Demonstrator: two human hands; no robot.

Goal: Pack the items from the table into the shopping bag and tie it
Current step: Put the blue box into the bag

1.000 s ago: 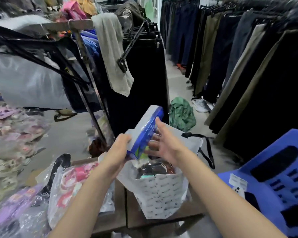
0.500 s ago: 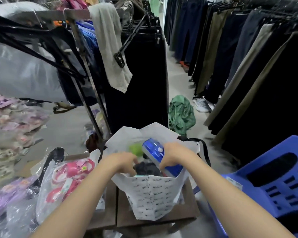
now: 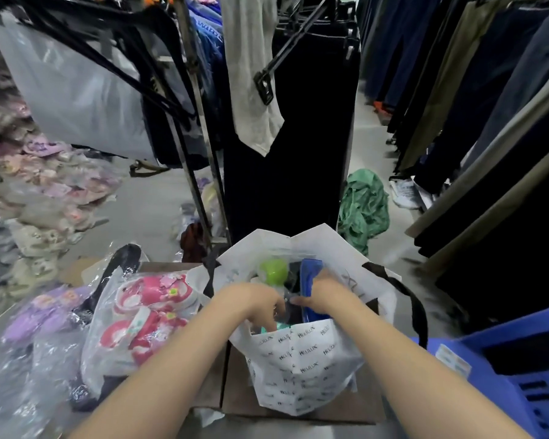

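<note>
1. We had both hands down inside the mouth of the white shopping bag [image 3: 301,372]: our right hand [image 3: 325,294] was clamped on the lower end of a blue packet [image 3: 310,277], which stood nearly upright in the bag.
2. Our left hand [image 3: 254,302] was curled over dark items just beside the right, fingertips buried among them; whether it pinched anything, we could not tell.
3. Just beyond our left hand, a green round item [image 3: 273,270] sat at the top of the load.
4. The bag rested on a wooden table [image 3: 235,394] beneath our wrists, its black strap [image 3: 417,307] hanging off to the right of the grip.
5. Left of our left forearm lay a clear plastic pack of pink-and-white goods [image 3: 146,308], outside the bag.
6. Right of our right arm stood a blue plastic chair [image 3: 526,375].
</note>
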